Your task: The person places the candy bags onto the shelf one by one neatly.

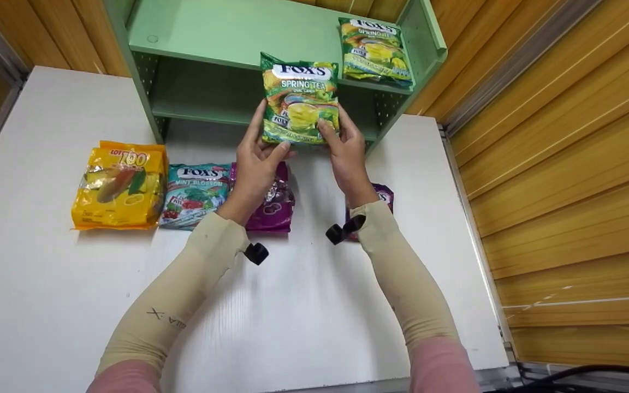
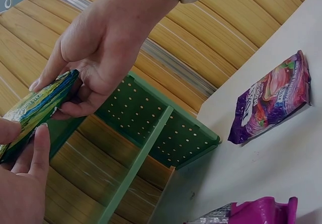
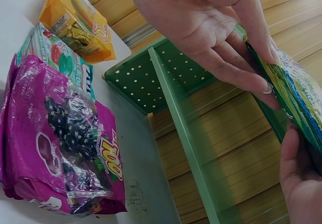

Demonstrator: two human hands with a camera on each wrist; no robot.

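Observation:
Both hands hold a green and yellow bag of Fox's Spring Tea candy (image 1: 301,103) upright in front of the green shelf (image 1: 200,27), its printed face toward the head camera. The left hand (image 1: 257,166) grips the bag's lower left side, thumb at the bottom edge. At the lower right side the right hand (image 1: 347,155) pinches it, thumb across the front and fingers behind. In the right wrist view the bag (image 3: 297,93) shows edge-on between the hands. Another Spring Tea bag (image 1: 374,52) leans on the shelf's top board at the right.
On the white table (image 1: 303,316) lie a yellow Lot 100 bag (image 1: 120,188), a teal Fox's Mint Blossom bag (image 1: 197,191) and a purple Lot 100 bag (image 3: 65,138) in a row. A purple and pink Fox's bag (image 2: 274,98) lies under the right forearm. Wood-patterned walls (image 1: 560,191) stand around.

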